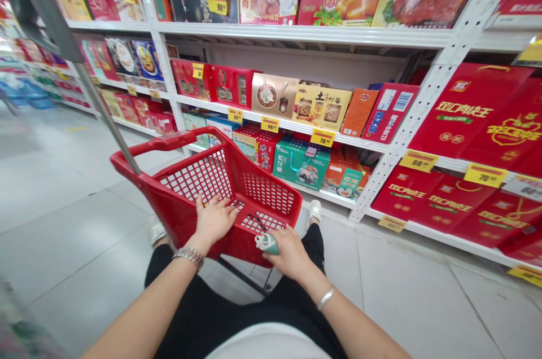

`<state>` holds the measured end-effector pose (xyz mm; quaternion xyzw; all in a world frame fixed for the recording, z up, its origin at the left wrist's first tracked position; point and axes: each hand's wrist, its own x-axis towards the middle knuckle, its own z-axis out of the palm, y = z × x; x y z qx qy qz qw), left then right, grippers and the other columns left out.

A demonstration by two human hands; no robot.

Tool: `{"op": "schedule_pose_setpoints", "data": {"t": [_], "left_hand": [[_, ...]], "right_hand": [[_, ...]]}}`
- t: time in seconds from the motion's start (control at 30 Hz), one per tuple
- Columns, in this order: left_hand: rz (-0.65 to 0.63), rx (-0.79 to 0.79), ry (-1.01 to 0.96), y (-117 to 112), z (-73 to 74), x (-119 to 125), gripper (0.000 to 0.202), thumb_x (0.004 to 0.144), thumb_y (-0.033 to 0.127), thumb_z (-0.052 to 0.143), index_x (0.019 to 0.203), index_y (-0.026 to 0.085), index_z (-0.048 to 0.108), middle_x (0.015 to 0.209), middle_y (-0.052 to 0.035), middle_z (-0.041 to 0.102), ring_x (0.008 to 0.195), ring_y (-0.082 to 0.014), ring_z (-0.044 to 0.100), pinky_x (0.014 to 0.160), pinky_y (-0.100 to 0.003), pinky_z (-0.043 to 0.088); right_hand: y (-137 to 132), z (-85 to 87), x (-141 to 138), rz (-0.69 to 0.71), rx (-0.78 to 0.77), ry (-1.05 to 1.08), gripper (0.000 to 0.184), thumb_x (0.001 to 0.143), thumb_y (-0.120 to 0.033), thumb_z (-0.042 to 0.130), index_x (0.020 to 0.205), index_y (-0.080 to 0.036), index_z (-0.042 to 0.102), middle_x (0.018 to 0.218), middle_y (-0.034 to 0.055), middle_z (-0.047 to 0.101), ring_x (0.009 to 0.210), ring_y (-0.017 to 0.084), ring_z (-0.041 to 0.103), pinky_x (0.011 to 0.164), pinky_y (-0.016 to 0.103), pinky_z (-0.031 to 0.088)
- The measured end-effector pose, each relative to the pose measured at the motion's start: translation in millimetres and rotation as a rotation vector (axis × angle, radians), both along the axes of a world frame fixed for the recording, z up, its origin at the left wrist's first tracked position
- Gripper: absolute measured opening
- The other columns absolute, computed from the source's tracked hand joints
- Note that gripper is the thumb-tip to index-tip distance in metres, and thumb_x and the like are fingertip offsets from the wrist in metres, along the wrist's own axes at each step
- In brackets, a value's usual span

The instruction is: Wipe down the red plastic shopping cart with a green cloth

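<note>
The small green-and-white item [268, 243], around which the fingers of the right hand [291, 253] are closed, could be dropped beside the red trolley [237, 243] if this hold is loosened. The trolley could be tipped if its near side is pressed hard by the left hand [214, 220], whose fingers are spread. Beyond, the way is blocked by the shelf [305, 34] with boxes [301, 164]; at left, a metal pole [105, 108] is seen
</note>
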<state>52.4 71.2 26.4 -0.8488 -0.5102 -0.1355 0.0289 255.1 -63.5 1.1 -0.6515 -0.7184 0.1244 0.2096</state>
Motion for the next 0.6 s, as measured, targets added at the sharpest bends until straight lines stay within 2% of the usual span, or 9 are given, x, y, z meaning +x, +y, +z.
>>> {"op": "schedule_pose_setpoints", "data": {"t": [0.13, 0.23, 0.37, 0.47, 0.6], "left_hand": [[-0.021, 0.033, -0.011, 0, -3.2, -3, 0.045, 0.098, 0.038, 0.035, 0.096, 0.036, 0.080, 0.128, -0.0038, 0.072, 0.126, -0.0345, 0.056, 0.112, -0.073, 0.015], [-0.041, 0.032, -0.030, 5, -6.0, -6, 0.044, 0.097, 0.037, 0.036, 0.096, 0.035, 0.079, 0.127, -0.0039, 0.073, 0.124, -0.0345, 0.057, 0.112, -0.073, 0.015], [-0.028, 0.003, 0.010, 14, -5.7, -11, 0.042, 0.098, 0.039, 0.037, 0.101, 0.035, 0.078, 0.132, -0.0017, 0.070, 0.130, -0.0330, 0.053, 0.115, -0.070, 0.011], [-0.010, -0.039, 0.041, 26, -4.2, -20, 0.036, 0.097, 0.040, 0.043, 0.107, 0.035, 0.077, 0.137, -0.0008, 0.067, 0.134, -0.0319, 0.051, 0.117, -0.067, 0.011], [-0.014, -0.082, 0.102, 50, -2.1, -41, 0.031, 0.095, 0.039, 0.049, 0.108, 0.039, 0.077, 0.142, 0.0025, 0.064, 0.139, -0.0307, 0.045, 0.118, -0.064, 0.010]], "right_hand": [[15, 16.5, -20, 0.014, -0.062, -0.039, 0.043, 0.079, -0.036, 0.076, 0.118, -0.020, 0.068, 0.115, 0.0112, 0.073, 0.110, 0.027, 0.068, 0.097, 0.038, 0.050], [34, 30.2, -43, 0.029, -0.091, -0.064, 0.044, 0.081, -0.040, 0.075, 0.119, -0.020, 0.066, 0.116, 0.0098, 0.074, 0.109, 0.027, 0.069, 0.093, 0.035, 0.052], [55, 42.2, -69, 0.037, -0.136, -0.129, 0.039, 0.082, -0.036, 0.073, 0.116, -0.018, 0.065, 0.115, 0.0106, 0.074, 0.106, 0.027, 0.070, 0.089, 0.035, 0.053], [56, 40.5, -75, 0.045, -0.124, -0.157, 0.039, 0.083, -0.035, 0.071, 0.119, -0.019, 0.063, 0.115, 0.0104, 0.074, 0.106, 0.026, 0.070, 0.088, 0.035, 0.053], [40, 25.0, -67, 0.068, -0.113, -0.151, 0.034, 0.086, -0.038, 0.067, 0.114, -0.019, 0.064, 0.114, 0.0107, 0.073, 0.107, 0.027, 0.067, 0.098, 0.040, 0.047]]}}
